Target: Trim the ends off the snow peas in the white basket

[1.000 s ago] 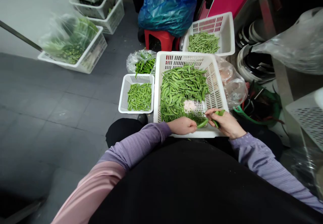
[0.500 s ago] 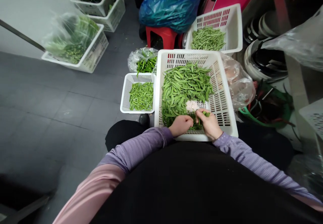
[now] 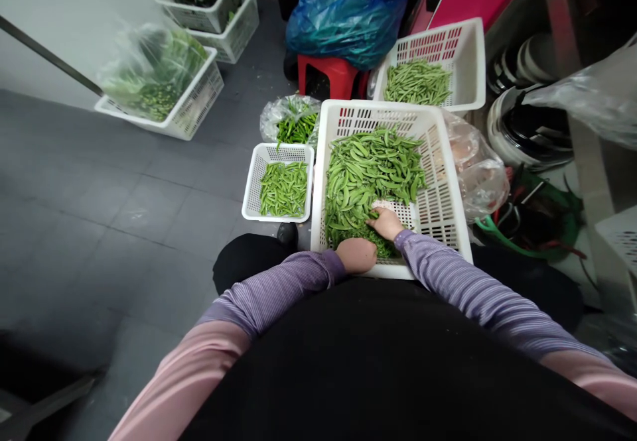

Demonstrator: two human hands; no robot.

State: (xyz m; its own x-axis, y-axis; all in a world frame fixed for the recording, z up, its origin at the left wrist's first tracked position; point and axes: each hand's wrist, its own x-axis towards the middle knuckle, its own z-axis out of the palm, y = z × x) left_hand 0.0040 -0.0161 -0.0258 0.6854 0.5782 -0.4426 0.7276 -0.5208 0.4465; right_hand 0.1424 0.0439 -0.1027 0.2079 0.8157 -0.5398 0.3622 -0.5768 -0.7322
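Flat green snow pea pods (image 3: 373, 162) are heaped in a large white slotted basket (image 3: 450, 189) in front of my body. My right hand (image 3: 387, 223) reaches over the basket, its fingers closed on snow pea pods at the near edge of the heap. My left hand (image 3: 357, 255) is curled closed by the near rim, knuckles up; its fingertips and anything in them are hidden. Beneath and between the hands lies a darker pile of small green trimmings (image 3: 385, 249). A smaller white basket (image 3: 252, 186) to the left holds more green pods (image 3: 283, 189).
Behind the small basket sits a clear bag of green peppers (image 3: 296, 126). A white basket of green beans (image 3: 418, 83) and a red stool (image 3: 331, 73) under a blue bag (image 3: 348, 23) stand beyond. At right are a clear plastic bag (image 3: 480, 169) and a green-rimmed container (image 3: 497, 235).
My right hand has moved forward and left, from beside the left hand to the pod heap. My left hand stays near the rim, turned more knuckles-up. The view has shifted slightly.
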